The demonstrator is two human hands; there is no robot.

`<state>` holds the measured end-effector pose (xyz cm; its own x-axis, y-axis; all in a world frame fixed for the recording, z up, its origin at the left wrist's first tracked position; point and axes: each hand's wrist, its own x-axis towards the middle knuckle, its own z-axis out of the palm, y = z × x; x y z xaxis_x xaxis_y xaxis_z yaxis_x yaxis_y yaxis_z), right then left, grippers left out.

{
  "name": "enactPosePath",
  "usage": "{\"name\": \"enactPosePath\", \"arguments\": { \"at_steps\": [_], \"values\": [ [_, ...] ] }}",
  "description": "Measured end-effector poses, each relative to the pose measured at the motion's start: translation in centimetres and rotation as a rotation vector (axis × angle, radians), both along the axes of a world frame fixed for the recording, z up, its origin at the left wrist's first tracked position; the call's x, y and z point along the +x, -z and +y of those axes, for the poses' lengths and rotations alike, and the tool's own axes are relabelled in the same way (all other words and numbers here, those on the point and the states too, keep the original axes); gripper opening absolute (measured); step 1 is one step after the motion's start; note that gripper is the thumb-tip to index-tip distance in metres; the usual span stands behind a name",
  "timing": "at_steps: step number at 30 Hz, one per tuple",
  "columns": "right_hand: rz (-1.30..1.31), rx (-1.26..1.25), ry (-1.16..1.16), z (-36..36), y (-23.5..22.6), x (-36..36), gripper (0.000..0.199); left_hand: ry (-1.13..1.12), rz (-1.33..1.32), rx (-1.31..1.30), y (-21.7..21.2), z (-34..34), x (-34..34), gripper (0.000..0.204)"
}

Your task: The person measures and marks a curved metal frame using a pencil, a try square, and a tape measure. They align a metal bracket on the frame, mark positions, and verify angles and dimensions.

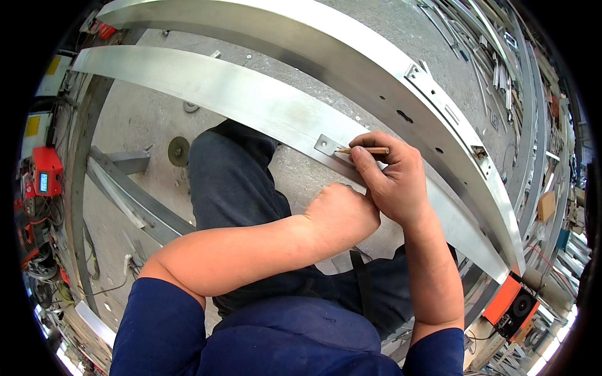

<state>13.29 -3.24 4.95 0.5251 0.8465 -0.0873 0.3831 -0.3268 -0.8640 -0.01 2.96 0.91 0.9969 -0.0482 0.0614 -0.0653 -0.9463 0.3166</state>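
Observation:
My right hand [399, 182] pinches a pencil [378, 151], its tip pointing left. The tip is at a small metal plate [325, 145] with a hole, lying along the near edge of a long silvery metal bar [213, 89]. Just below the right wrist, my left hand [343, 216] is curled closed near that same edge. Its fingertips are hidden, so what they hold cannot be seen. Beyond lies a second long metal profile [301, 39], with several holes and slots toward its right end.
Both bars span two side supports, the left one a metal beam [80, 138]. My legs are under the near bar. A red machine with a display [47, 172] stands left, an orange-and-black one [511, 307] lower right. On the floor lies a round disc [179, 151]; metal lengths [495, 62] lie far right.

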Motion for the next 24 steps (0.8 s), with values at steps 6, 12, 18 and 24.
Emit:
{"name": "enactPosePath", "arguments": {
  "at_steps": [6, 12, 18, 24],
  "values": [
    [-0.017, 0.009, -0.009, 0.2, 0.2, -0.1, 0.013, 0.05, -0.006, -0.068, -0.3, 0.5, 0.0, 0.003],
    [-0.024, -0.021, -0.03, 0.2, 0.2, 0.1, 0.012, 0.042, 0.007, -0.081, -0.5, 0.6, 0.0, 0.002],
    [-0.051, -0.038, -0.031, 0.8, -0.6, 0.4, 0.013, 0.059, 0.011, -0.038, -0.5, 0.5, 0.1, 0.002],
    [-0.068, -0.15, -0.024, 0.6, -1.1, 1.2, 0.012, 0.057, 0.074, -0.012, -0.5, 0.3, 0.3, 0.014]
  ]
}}
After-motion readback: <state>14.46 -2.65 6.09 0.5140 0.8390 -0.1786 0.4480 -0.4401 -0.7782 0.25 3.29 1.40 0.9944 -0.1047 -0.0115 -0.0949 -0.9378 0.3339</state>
